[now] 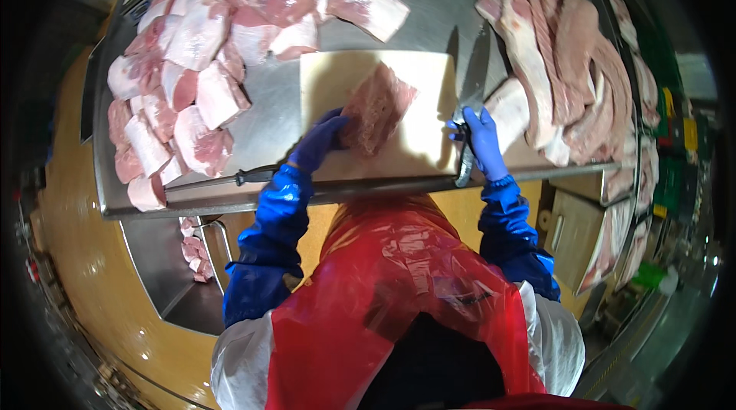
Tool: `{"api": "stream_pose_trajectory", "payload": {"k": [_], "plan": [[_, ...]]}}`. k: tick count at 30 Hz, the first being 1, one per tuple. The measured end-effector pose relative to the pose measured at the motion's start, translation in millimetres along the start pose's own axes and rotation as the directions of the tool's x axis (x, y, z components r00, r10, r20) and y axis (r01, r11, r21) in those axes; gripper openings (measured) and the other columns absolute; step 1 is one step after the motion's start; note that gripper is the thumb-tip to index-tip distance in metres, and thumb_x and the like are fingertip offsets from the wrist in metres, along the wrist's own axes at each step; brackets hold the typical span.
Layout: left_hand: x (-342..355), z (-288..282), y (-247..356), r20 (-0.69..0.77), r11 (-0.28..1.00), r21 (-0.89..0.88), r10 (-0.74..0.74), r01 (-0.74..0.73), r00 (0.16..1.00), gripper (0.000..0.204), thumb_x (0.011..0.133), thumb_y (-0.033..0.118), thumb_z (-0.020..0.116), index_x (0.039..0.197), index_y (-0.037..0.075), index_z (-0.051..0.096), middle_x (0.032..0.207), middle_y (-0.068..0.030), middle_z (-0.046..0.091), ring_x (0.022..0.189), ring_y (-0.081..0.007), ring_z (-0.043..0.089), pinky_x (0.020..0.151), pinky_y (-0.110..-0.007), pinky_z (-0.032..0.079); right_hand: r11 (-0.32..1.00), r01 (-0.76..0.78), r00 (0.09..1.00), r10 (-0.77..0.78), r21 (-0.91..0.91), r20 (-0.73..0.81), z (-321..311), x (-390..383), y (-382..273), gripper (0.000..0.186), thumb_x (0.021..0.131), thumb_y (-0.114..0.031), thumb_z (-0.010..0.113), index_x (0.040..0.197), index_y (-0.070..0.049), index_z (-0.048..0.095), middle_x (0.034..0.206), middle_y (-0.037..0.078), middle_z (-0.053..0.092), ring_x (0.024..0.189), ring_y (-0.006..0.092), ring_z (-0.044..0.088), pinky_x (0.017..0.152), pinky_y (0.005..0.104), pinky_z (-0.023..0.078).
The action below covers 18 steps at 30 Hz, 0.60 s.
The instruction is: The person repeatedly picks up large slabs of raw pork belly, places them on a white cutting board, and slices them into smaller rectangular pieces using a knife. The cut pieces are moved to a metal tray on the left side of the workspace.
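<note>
A piece of raw pork (377, 111) lies on a white cutting board (429, 130) in front of me, its rough pink face upward. My left hand (320, 139), in a blue glove, grips the pork's left edge, with the fingertips partly hidden against it. Right of the board, my gloved right hand (483, 141) is closed on a knife (478, 65). The blade points away from me over the steel table, apart from the pork, and the dark handle's end shows below the fingers. By the near table edge, left of my left hand, lies a thin rod with a black handle (257, 175).
Many pork cuts (201, 34) are heaped on the left and far side of the steel table (264, 134). Long pork strips (579, 65) lie at the right. Below the left edge is a metal bin (165, 264) with small meat pieces. Green crates (668, 180) stand far right.
</note>
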<state>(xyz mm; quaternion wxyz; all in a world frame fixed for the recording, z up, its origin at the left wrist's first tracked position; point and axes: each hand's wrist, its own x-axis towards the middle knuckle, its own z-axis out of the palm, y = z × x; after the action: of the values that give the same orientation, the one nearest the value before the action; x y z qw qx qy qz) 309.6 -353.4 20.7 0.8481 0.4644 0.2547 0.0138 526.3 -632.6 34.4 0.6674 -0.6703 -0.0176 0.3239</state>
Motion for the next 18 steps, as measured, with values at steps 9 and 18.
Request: {"api": "stream_pose_trajectory", "payload": {"k": [9, 18], "plan": [[26.9, 133.3, -27.3, 0.269, -0.346, 0.932, 0.471, -0.104, 0.840, 0.079, 0.076, 0.043, 0.075, 0.142, 0.010, 0.044, 0.125, -0.0294, 0.056, 0.112, -0.0445, 0.057, 0.098, -0.047, 0.045, 0.999, 0.033, 0.994, -0.038, -0.042, -0.103, -21.5, -18.0, 17.6, 0.024, 0.100, -0.023, 0.055, 0.115, -0.004, 0.056, 0.089, 0.007, 0.065, 0.074, 0.0159, 0.065, 0.064, 0.0288, 0.056], [66.1, 85.4, 1.3, -0.110, 0.750, 0.638, 0.314, -0.176, 0.943, 0.082, 0.077, 0.027, 0.076, 0.145, 0.001, 0.037, 0.133, -0.0181, 0.054, 0.123, -0.0278, 0.053, 0.104, -0.038, 0.043, 0.986, -0.043, 0.997, 0.032, 0.160, 0.074, -81.6, -31.6, 21.6, 0.027, 0.099, -0.019, 0.059, 0.121, -0.004, 0.054, 0.093, 0.005, 0.064, 0.076, 0.0161, 0.065, 0.058, 0.0271, 0.051]]}}
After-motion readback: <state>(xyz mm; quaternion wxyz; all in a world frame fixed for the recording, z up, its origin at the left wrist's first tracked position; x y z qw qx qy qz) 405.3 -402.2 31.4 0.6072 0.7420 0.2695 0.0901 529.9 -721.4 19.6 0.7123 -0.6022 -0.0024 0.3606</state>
